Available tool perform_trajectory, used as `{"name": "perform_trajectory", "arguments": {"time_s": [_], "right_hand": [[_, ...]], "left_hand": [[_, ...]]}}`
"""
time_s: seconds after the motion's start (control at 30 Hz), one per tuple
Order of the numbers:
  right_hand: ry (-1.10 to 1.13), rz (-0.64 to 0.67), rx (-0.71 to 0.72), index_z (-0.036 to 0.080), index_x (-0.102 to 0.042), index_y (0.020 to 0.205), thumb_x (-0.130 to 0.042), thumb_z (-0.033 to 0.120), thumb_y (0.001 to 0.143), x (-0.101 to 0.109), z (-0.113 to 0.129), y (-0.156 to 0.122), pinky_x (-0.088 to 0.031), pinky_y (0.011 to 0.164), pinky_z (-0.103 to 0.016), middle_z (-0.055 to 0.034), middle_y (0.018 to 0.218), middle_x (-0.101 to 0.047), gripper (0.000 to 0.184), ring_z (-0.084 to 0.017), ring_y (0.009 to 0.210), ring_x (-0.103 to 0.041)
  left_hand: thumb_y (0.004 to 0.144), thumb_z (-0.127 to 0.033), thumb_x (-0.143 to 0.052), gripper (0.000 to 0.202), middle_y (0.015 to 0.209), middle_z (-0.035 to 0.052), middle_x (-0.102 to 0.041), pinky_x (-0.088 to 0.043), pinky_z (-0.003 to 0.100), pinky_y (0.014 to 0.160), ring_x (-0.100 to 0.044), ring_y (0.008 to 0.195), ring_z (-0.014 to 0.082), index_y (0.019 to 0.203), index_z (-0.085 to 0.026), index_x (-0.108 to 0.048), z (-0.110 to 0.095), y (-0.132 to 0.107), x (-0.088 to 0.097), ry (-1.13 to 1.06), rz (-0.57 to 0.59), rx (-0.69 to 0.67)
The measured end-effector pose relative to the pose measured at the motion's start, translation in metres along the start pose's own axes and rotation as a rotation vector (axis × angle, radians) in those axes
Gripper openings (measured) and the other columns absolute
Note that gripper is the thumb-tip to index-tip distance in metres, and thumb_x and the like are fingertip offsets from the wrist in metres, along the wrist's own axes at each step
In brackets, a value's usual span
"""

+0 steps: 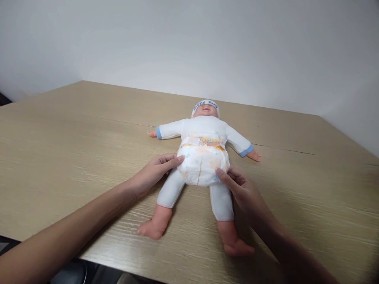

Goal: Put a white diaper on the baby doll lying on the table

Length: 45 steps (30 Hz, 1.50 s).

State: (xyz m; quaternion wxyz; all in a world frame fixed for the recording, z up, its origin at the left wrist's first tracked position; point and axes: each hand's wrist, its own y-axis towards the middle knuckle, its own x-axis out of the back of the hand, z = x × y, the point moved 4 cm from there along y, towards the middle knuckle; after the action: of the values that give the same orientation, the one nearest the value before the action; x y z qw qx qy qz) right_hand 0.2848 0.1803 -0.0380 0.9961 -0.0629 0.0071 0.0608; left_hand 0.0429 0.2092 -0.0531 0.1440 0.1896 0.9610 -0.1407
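On its back lies a baby doll in a white suit with blue cuffs and a lettered cap, its head away from me and its legs spread toward me. A white diaper with an orange printed waistband covers its hips. My left hand pinches the diaper's left edge at the hip, thumb on top. On the other side my right hand grips the right edge near the leg opening, its thumb on the front. The fingers of both hands are partly hidden under the diaper's sides.
The doll rests on a wooden table with a fine seam across it. A pale wall rises behind the table's far edge. Dark shapes show below the near edge at lower left.
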Motion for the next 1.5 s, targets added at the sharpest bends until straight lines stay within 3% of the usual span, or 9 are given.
{"name": "perform_trajectory", "arguments": {"time_s": [0.2, 0.33, 0.47, 0.6, 0.73, 0.9, 1.07, 1.3, 1.5], "right_hand": [[-0.036, -0.029, 0.007, 0.025, -0.075, 0.088, -0.084, 0.065, 0.090, 0.000, 0.002, 0.001, -0.047, 0.078, -0.034, -0.0022, 0.093, -0.076, 0.041, -0.024, 0.089, -0.064], [-0.098, -0.006, 0.030, 0.026, -0.076, 0.094, -0.082, 0.065, 0.092, 0.000, 0.003, -0.001, -0.048, 0.077, -0.035, -0.0035, 0.097, -0.076, 0.040, -0.025, 0.090, -0.064], [-0.336, -0.046, 0.075, 0.026, -0.073, 0.087, -0.090, 0.061, 0.084, 0.001, 0.004, -0.005, -0.034, 0.061, -0.033, 0.0015, 0.074, -0.058, 0.039, -0.019, 0.068, -0.045], [-0.425, -0.087, 0.108, 0.026, -0.062, 0.073, -0.091, 0.059, 0.082, 0.000, 0.006, -0.007, -0.026, 0.059, -0.034, 0.0041, 0.067, -0.045, 0.045, -0.016, 0.064, -0.034], [-0.311, -0.043, 0.076, 0.026, -0.072, 0.080, -0.090, 0.061, 0.083, 0.000, 0.003, -0.005, -0.035, 0.063, -0.034, 0.0015, 0.071, -0.059, 0.040, -0.020, 0.070, -0.048], [-0.171, 0.042, 0.011, 0.027, -0.084, 0.098, -0.091, 0.061, 0.083, 0.007, -0.003, 0.002, -0.053, 0.076, -0.040, -0.0034, 0.088, -0.078, 0.038, -0.030, 0.092, -0.068], [-0.106, 0.087, -0.029, 0.027, -0.083, 0.097, -0.091, 0.061, 0.084, 0.009, -0.003, 0.004, -0.055, 0.086, -0.041, -0.0034, 0.098, -0.081, 0.037, -0.031, 0.104, -0.070], [-0.070, 0.087, -0.032, 0.028, -0.086, 0.105, -0.089, 0.060, 0.086, 0.004, 0.002, 0.002, -0.055, 0.092, -0.042, -0.0053, 0.115, -0.083, 0.038, -0.031, 0.112, -0.071], [0.016, 0.065, -0.006, 0.030, -0.086, 0.117, -0.090, 0.058, 0.088, 0.001, 0.004, 0.000, -0.056, 0.107, -0.045, -0.0059, 0.124, -0.084, 0.040, -0.033, 0.127, -0.072]], "left_hand": [[0.095, -0.057, -0.083, 0.038, 0.090, 0.0046, -0.075, -0.048, 0.028, 0.072, -0.064, 0.080, 0.0188, 0.097, -0.019, -0.080, -0.001, 0.000, -0.001, 0.037, -0.032, -0.024], [0.095, -0.058, -0.082, 0.040, 0.102, 0.0082, -0.080, -0.052, 0.033, 0.079, -0.069, 0.091, 0.0243, 0.105, -0.019, -0.081, -0.004, -0.003, -0.002, 0.175, -0.042, -0.079], [0.092, -0.057, -0.084, 0.048, 0.121, 0.0106, -0.082, -0.056, 0.043, 0.095, -0.071, 0.113, 0.0347, 0.127, -0.023, -0.082, -0.008, -0.006, -0.005, 0.380, -0.027, -0.123], [0.095, -0.058, -0.082, 0.047, 0.124, 0.0099, -0.082, -0.055, 0.045, 0.099, -0.071, 0.118, 0.0364, 0.128, -0.024, -0.084, -0.009, -0.006, -0.007, 0.450, -0.002, -0.136], [0.094, -0.057, -0.083, 0.046, 0.121, 0.0098, -0.084, -0.056, 0.041, 0.093, -0.073, 0.113, 0.0340, 0.126, -0.025, -0.085, -0.006, -0.006, -0.004, 0.379, 0.007, -0.077], [0.093, -0.050, -0.087, 0.046, 0.128, 0.0102, -0.083, -0.057, 0.039, 0.095, -0.075, 0.117, 0.0314, 0.132, -0.026, -0.083, -0.004, -0.004, -0.004, 0.230, 0.056, -0.040], [0.093, -0.044, -0.089, 0.048, 0.132, 0.0117, -0.082, -0.057, 0.040, 0.100, -0.077, 0.111, 0.0301, 0.136, -0.025, -0.081, -0.003, -0.004, -0.005, 0.115, 0.083, -0.019], [0.097, -0.051, -0.083, 0.045, 0.127, 0.0119, -0.082, -0.057, 0.040, 0.103, -0.076, 0.111, 0.0298, 0.133, -0.024, -0.082, -0.004, -0.006, -0.007, 0.018, 0.045, 0.013], [0.097, -0.060, -0.079, 0.044, 0.107, 0.0099, -0.080, -0.055, 0.038, 0.089, -0.070, 0.099, 0.0273, 0.117, -0.020, -0.082, 0.002, -0.002, 0.002, 0.040, -0.025, 0.000]]}}
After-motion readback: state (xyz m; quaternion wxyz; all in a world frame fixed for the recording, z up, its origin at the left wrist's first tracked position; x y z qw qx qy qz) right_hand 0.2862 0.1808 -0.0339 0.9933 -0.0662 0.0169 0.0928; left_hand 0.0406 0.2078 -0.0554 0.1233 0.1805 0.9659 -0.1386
